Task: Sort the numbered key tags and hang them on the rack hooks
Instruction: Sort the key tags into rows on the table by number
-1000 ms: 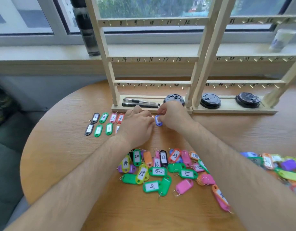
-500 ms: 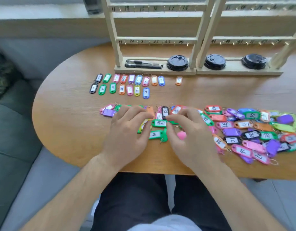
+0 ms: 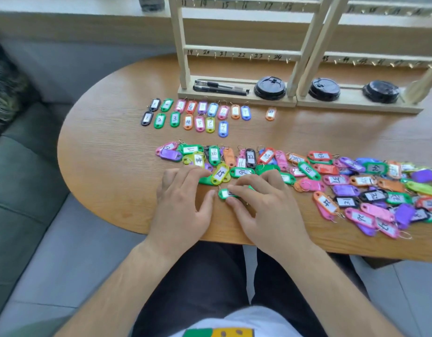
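Many coloured numbered key tags lie in a loose pile (image 3: 307, 171) across the round wooden table (image 3: 100, 166). Beyond it, two neat rows of sorted tags (image 3: 198, 113) carry low numbers, and a lone orange tag (image 3: 270, 113) lies to their right. The wooden rack (image 3: 239, 54) with numbered hooks stands at the table's far side; no tag hangs on the hooks in view. My right hand (image 3: 263, 207) pinches a green tag (image 3: 224, 193) between forefinger and thumb at the pile's near edge. My left hand (image 3: 183, 205) lies flat, fingertips on the pile, thumb beside that green tag.
On the rack's base lie two black pens (image 3: 219, 87) and three black cup lids (image 3: 270, 88). A grey sofa (image 3: 20, 190) is to the left. The table's near edge runs just under my wrists, with my lap below it.
Both hands came back from the sorted rows near the rack to the pile. The view tilted down. My right hand has drawn a green tag out of the pile toward me.
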